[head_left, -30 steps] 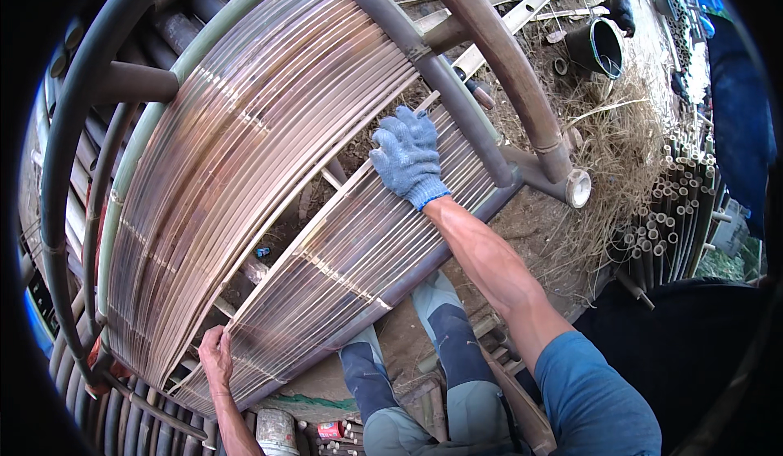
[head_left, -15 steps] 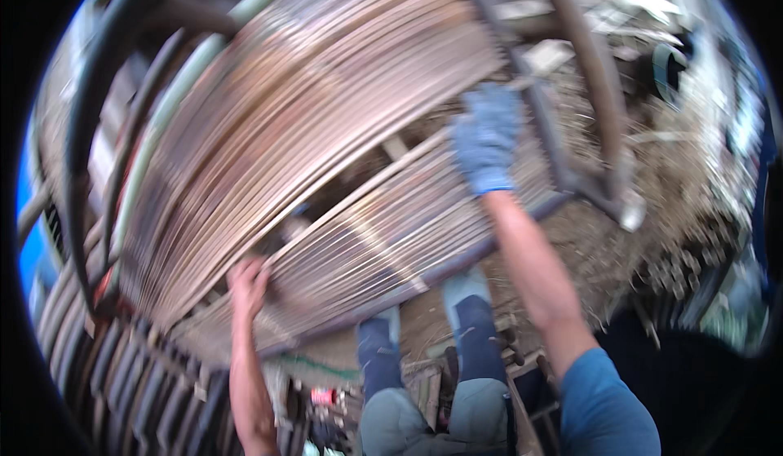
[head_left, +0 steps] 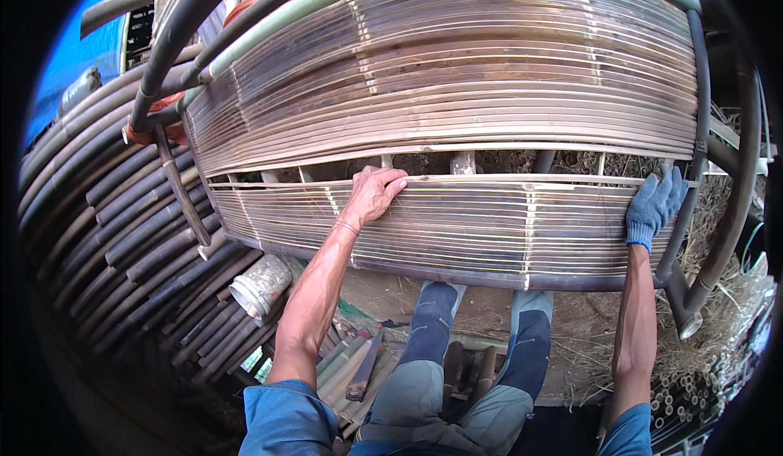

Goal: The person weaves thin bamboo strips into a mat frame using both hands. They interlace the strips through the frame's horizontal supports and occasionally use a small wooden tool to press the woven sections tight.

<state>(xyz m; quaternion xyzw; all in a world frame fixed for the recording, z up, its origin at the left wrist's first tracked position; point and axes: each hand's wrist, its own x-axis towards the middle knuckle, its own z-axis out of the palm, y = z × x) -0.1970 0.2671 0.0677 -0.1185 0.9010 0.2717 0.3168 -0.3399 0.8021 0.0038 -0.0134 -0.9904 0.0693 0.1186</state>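
A bamboo bench [head_left: 457,236] with a seat or back of thin bamboo slats lies across the view, with a long gap between two sections. My bare left hand [head_left: 377,195] is closed over a thin bamboo slat [head_left: 489,179] at the near edge of this gap, around mid-length. My right hand [head_left: 655,205], in a blue-grey knit glove, is closed on the same slat close to the frame's right end; its fingertips are partly hidden. Beyond the gap, the far slatted section [head_left: 489,73] curves up to a green bamboo rail [head_left: 294,7].
Dark bamboo poles [head_left: 122,236] are stacked at the left, beside a stained white bucket [head_left: 263,283]. A handsaw [head_left: 364,368] lies on bamboo pieces near my legs. Straw [head_left: 718,285] and cut pole ends [head_left: 677,403] are at the right. A blue sheet [head_left: 80,56] shows far left.
The view has turned and sharpened, so the bench now lies more level. My left hand has shifted along the slat toward its middle. My right hand is now near the frame's right end.
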